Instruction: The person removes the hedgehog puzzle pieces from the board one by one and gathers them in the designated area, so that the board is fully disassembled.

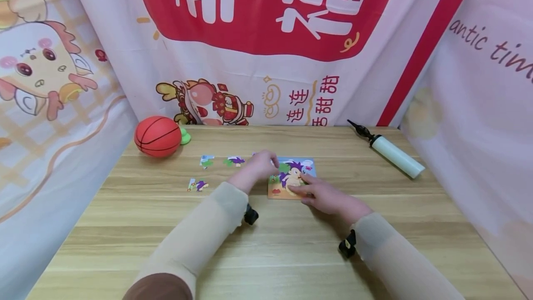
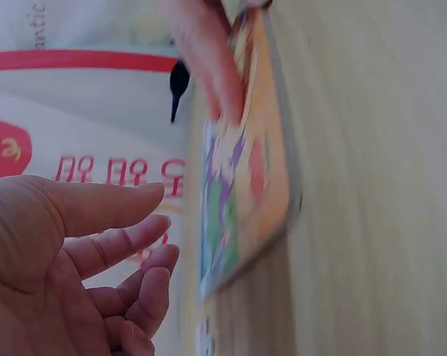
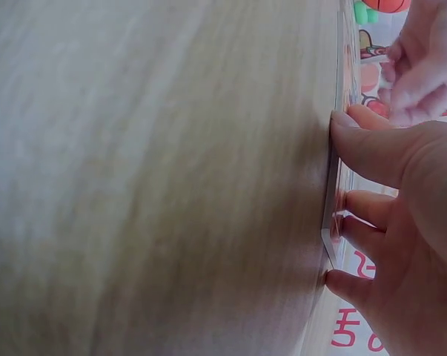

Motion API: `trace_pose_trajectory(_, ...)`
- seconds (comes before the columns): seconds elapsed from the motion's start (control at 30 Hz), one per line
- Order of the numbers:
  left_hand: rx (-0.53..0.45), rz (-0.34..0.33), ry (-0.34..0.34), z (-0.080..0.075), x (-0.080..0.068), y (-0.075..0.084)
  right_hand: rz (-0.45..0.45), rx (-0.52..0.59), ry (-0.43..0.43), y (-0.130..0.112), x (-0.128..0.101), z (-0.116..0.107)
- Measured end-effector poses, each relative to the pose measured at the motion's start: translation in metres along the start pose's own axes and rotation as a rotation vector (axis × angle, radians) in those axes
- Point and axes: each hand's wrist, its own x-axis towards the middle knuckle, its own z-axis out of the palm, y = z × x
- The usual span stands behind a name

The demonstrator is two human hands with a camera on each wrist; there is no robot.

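Note:
A hedgehog jigsaw puzzle (image 1: 285,193) in a flat tray lies on the wooden table in front of me. My right hand (image 1: 326,196) rests at its right side. In the right wrist view the thumb (image 3: 356,141) touches the tray's edge while the other fingers lie on and beside it. Above the puzzle's left part hovers my left hand (image 1: 260,165). Seen from the left wrist, its fingers (image 2: 145,297) are loosely bent and nothing shows between them. Loose puzzle pieces lie to the left, among them a blue-green one (image 1: 206,161) and two with purple (image 1: 234,161).
A red toy basketball (image 1: 158,136) stands at the table's back left, beside a small green object (image 1: 185,136). A pale hand pump (image 1: 395,155) with a black nozzle lies at the back right. Printed cloths (image 1: 266,22) hang around the table.

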Motion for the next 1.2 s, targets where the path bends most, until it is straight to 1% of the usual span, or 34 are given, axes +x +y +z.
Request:
trace_pose_trajectory(0.07,0.015,0.023,-0.025,0.013,0.007,0.007,-0.016,-0.007,0.004,0.001,0.0,0.0)
trace_pose_trajectory(0.13,0.016,0.016,-0.059,0.025,0.012,0.013,-0.032,-0.014,0.01,0.002,-0.001,0.0)
trace_pose_trajectory(0.23,0.024,0.027,-0.083,0.04,0.018,0.019,-0.088,-0.036,0.031,0.005,-0.001,0.001)
trace_pose_trajectory(0.3,0.043,0.045,-0.076,0.047,0.022,0.022,-0.126,-0.05,0.049,0.006,-0.001,0.002)
trace_pose_trajectory(0.4,0.103,0.095,-0.035,0.056,0.026,0.025,-0.183,-0.07,0.086,0.008,0.0,0.003)
trace_pose_trajectory(0.5,0.163,0.117,0.003,0.061,0.03,0.027,-0.199,-0.07,0.11,0.007,-0.001,0.004)
trace_pose_trajectory(0.57,0.181,0.118,0.017,0.063,0.03,0.029,-0.181,-0.071,0.117,0.006,-0.002,0.005)
trace_pose_trajectory(0.6,0.181,0.116,0.017,0.064,0.03,0.029,-0.158,-0.069,0.112,0.004,-0.004,0.005)
trace_pose_trajectory(0.73,0.162,0.09,-0.006,0.064,0.029,0.031,-0.046,-0.059,0.079,0.0,-0.011,0.005)
trace_pose_trajectory(0.83,0.145,0.068,-0.025,0.064,0.028,0.032,0.011,-0.038,0.069,-0.002,-0.017,0.006)
trace_pose_trajectory(1.03,0.067,0.047,-0.04,0.063,0.028,0.031,0.042,0.002,0.086,-0.004,-0.023,0.008)
trace_pose_trajectory(1.2,0.034,0.054,-0.046,0.062,0.026,0.034,0.051,-0.03,0.086,-0.002,-0.024,0.009)
